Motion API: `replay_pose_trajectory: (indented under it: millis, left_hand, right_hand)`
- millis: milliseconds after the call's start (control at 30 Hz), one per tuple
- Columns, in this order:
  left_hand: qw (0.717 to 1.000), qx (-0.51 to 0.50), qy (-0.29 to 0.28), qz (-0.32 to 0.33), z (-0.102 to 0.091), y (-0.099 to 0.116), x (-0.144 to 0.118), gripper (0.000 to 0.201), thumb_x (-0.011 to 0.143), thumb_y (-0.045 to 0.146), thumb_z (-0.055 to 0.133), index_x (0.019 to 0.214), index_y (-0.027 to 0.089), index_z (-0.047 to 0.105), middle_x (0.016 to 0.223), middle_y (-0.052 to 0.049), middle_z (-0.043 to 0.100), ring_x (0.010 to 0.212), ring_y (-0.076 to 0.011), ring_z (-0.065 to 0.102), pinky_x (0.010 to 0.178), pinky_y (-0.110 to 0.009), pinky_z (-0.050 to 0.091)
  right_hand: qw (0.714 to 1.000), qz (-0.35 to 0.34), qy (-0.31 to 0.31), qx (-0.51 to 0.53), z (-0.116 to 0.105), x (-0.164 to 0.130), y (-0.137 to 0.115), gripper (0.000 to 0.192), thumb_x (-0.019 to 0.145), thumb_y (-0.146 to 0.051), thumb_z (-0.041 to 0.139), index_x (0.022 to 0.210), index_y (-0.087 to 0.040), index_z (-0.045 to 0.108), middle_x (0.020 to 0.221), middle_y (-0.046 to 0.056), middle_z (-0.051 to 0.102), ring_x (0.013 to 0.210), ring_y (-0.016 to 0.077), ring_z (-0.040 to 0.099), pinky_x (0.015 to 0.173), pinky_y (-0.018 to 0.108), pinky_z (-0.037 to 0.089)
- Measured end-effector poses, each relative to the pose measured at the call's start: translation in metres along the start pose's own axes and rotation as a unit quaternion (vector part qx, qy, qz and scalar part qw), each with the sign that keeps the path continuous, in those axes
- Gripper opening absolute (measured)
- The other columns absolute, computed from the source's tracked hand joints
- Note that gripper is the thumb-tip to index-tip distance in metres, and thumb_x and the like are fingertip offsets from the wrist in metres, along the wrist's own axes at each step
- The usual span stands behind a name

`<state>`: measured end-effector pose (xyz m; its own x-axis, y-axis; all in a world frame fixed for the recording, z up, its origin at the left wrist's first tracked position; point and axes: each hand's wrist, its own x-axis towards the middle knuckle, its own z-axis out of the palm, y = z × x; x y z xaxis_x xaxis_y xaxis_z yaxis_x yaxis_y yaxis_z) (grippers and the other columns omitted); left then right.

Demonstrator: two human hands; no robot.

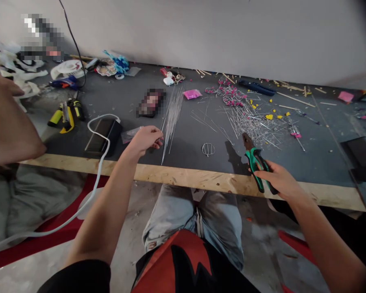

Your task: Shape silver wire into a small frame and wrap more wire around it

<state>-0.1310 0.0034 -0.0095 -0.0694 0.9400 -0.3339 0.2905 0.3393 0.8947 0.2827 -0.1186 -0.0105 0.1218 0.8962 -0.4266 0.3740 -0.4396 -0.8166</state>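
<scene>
My left hand (148,138) is closed at the left side of a bundle of straight thin metal wires (172,114) on the grey tabletop. Its fingertips are curled together, and whatever they pinch is too thin or hidden to make out. In my right hand (277,177) is a pair of pliers (253,160) with green and black handles, held over the table's front edge, jaws pointing away from me. Between my hands lies a small round wire frame with crossbars (208,149). Loose wires (256,122) are heaped beyond the pliers.
Pink-tipped wire pieces (232,93), a pink packet (192,94) and a dark blue tool (256,87) lie farther back. To the left are a black power bank (102,136) with a white cable (108,150), yellow cutters (67,116) and another person's arm (12,122).
</scene>
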Motion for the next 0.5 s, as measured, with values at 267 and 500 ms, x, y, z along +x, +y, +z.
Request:
replay_pose_trajectory:
  millis: [267,500]
  left_hand:
    - [0.987,0.034,-0.017,0.156,0.032,0.032,-0.038,0.014,0.077,0.028,0.057,0.081,0.017,0.064,0.054,0.001,0.053,0.045,-0.0091,0.051,0.041,-0.019,0.040]
    - [0.960,0.144,-0.016,0.240,0.059,0.045,-0.069,0.019,0.080,0.030,0.052,0.083,0.018,0.066,0.059,0.002,0.058,0.049,-0.0089,0.051,0.049,-0.020,0.040]
  right_hand:
    - [0.991,0.044,-0.095,0.082,0.015,-0.028,-0.039,0.044,0.064,-0.030,0.070,0.107,-0.024,0.063,0.106,0.006,0.069,0.093,0.0256,0.065,0.080,0.035,0.049]
    - [0.981,-0.014,-0.171,0.093,0.047,-0.038,-0.062,0.042,0.064,-0.025,0.067,0.105,-0.021,0.063,0.101,0.003,0.067,0.095,0.0229,0.061,0.085,0.033,0.044]
